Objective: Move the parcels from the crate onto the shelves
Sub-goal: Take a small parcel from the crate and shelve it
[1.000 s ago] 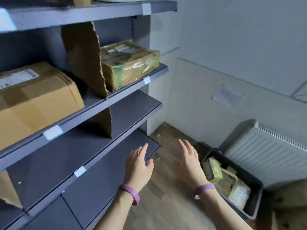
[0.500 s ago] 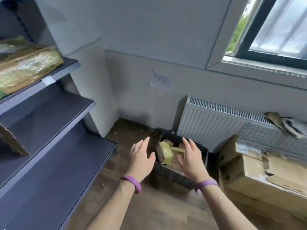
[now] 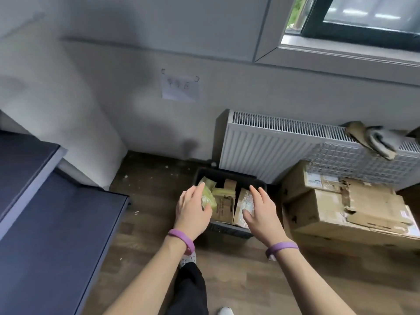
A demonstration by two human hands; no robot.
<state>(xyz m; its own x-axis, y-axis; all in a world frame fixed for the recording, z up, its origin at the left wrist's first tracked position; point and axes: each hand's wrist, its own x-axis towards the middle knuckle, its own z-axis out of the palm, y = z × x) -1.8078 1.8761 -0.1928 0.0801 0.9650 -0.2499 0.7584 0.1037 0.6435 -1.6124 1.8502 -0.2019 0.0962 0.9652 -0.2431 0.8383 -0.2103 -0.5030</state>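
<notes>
A dark crate (image 3: 227,173) stands on the wooden floor below the radiator, holding several parcels upright. A yellow-green wrapped parcel (image 3: 208,196) leans at its left; a brown cardboard parcel (image 3: 225,206) stands in the middle; a clear-wrapped parcel (image 3: 244,204) is at the right. My left hand (image 3: 192,211) reaches over the crate's left side, fingers straight, at the yellow-green parcel. My right hand (image 3: 261,209) hovers over the right parcel, fingers spread, holding nothing. The grey shelves (image 3: 56,214) run along the left.
A white radiator (image 3: 284,146) is on the wall behind the crate, a glove (image 3: 375,138) lying on top. Stacked torn cardboard boxes (image 3: 341,208) sit right of the crate. My leg and shoe (image 3: 191,289) are below on the floor.
The view swung right and down from the shelves to the crate. Both hands moved forward and now reach over the parcels in the crate.
</notes>
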